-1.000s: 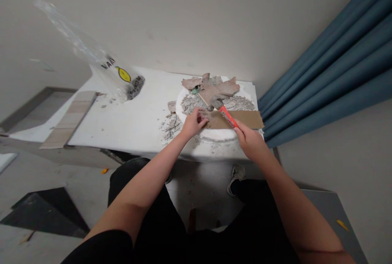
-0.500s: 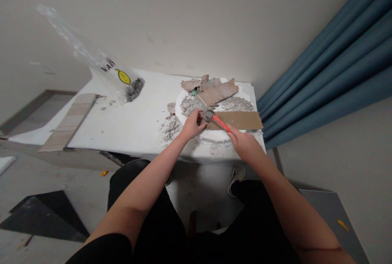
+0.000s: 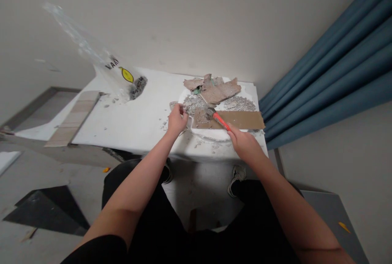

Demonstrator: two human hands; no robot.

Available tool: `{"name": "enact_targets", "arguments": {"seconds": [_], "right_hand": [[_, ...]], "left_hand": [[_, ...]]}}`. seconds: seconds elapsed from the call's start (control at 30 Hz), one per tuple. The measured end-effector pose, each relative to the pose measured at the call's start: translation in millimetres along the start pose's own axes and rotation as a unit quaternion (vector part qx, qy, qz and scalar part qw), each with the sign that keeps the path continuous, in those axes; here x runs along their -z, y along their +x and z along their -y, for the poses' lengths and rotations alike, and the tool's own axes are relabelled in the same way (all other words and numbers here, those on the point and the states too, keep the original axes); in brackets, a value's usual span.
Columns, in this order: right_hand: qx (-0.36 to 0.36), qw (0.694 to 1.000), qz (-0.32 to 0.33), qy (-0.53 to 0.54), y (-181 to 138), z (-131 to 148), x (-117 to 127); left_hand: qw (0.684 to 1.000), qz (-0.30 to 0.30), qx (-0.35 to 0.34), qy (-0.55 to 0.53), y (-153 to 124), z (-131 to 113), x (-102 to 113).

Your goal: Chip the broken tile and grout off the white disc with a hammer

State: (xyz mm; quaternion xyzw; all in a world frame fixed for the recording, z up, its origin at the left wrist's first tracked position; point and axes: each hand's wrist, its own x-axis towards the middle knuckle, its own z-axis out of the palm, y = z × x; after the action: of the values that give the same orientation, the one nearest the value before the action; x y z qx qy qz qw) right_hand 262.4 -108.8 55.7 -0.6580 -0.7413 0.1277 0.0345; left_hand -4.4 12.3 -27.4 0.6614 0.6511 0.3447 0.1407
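Note:
My right hand (image 3: 246, 142) is wrapped round the red handle of a hammer (image 3: 221, 121). The hammer's grey head lies on or just over a flat brown board (image 3: 241, 120), near its left end, where grey crumbs are scattered. To the left, my left hand (image 3: 177, 120) is over loose debris beside the board, its fingers curled together; whatever they hold is hidden. Behind the board is a heap of grey rubble (image 3: 196, 103), with broken brownish slabs (image 3: 222, 91) lying on top.
The white-covered table (image 3: 122, 127) carries a clear plastic bag (image 3: 125, 77) with dark bits inside and a wood-patterned strip (image 3: 73, 119) at the left. A blue curtain (image 3: 324, 60) hangs at the right. Dark sheets (image 3: 45, 211) lie on the floor.
My left hand has moved left, away from the hammer head to the debris beside the board, uncovering the board's left end. The hammer and my right hand have hardly moved.

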Motion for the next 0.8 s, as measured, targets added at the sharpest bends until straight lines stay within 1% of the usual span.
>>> {"name": "enact_targets", "arguments": {"seconds": [0.03, 0.07, 0.1, 0.17, 0.2, 0.23, 0.3, 0.4, 0.5, 0.57, 0.67, 0.73, 0.8], "right_hand": [[-0.001, 1.000, 0.006, -0.002, 0.4, 0.8, -0.8], [0.001, 1.000, 0.013, -0.003, 0.5, 1.2, -1.7], [0.007, 1.000, 0.020, -0.005, 0.2, 1.1, -2.7], [0.015, 1.000, 0.018, -0.003, -1.5, -0.9, -4.5], [0.012, 1.000, 0.008, -0.001, -2.8, -2.5, -5.5], [0.008, 1.000, -0.002, 0.001, -4.3, -4.3, -6.4], [0.001, 1.000, -0.011, 0.001, -7.0, -7.9, -8.2], [0.009, 1.000, 0.003, -0.010, -8.4, -10.4, -10.0], [0.003, 1.000, 0.000, -0.019, -6.0, -7.8, -8.9], [-0.008, 0.999, -0.006, -0.032, -3.5, -3.9, -6.6], [0.000, 0.997, 0.020, -0.077, -1.7, 2.4, -3.2], [0.012, 0.993, 0.036, -0.108, -2.6, 6.1, -2.2], [0.019, 0.991, 0.038, -0.130, -4.5, 8.7, -2.5]], "left_hand": [[0.999, 0.010, 0.020, 0.035, -0.8, 4.1, 5.3], [0.996, 0.033, 0.041, 0.077, -2.1, 8.5, 9.9], [0.988, 0.074, 0.062, 0.125, -4.1, 13.0, 13.5], [0.955, 0.179, 0.087, 0.218, -9.9, 21.7, 16.5], [0.936, 0.228, 0.088, 0.255, -13.5, 25.6, 15.9], [0.919, 0.264, 0.081, 0.281, -17.4, 28.9, 14.0], [0.900, 0.304, 0.049, 0.307, -25.3, 33.5, 7.6], [0.893, 0.319, -0.005, 0.318, -34.1, 36.5, -2.8], [0.889, 0.320, -0.026, 0.325, -36.7, 37.6, -9.0], [0.889, 0.320, -0.028, 0.326, -36.3, 38.1, -11.1], [0.892, 0.318, -0.021, 0.321, -34.9, 38.2, -12.8], [0.890, 0.323, -0.006, 0.321, -33.3, 37.2, -12.4], [0.889, 0.321, 0.021, 0.326, -30.5, 34.8, -9.4]]}}
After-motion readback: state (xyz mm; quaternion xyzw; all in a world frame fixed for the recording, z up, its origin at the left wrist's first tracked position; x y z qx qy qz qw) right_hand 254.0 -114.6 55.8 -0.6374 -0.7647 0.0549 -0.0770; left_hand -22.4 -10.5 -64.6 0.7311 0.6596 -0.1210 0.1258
